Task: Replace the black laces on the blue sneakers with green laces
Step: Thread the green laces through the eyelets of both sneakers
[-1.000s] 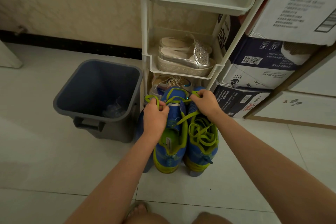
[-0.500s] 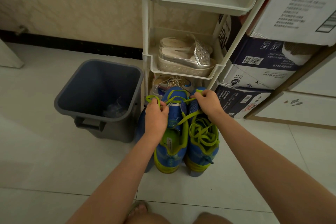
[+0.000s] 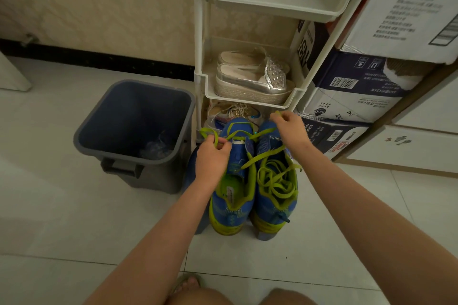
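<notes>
Blue sneakers (image 3: 230, 208) stand side by side on floor (image 3: 74, 218), heels nearest. Left hand (image 3: 212, 156) grip pinched on one end of green lace (image 3: 239, 138); right hand (image 3: 291, 127), farther, pinched on the other. Advise: draw both ends evenly, keep lace flat, untwisted, before next eyelets

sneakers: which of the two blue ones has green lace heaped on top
The right sneaker, nearest the cardboard boxes: green lace lies tangled over its opening, while the left sneaker shows a bare insole.
</notes>
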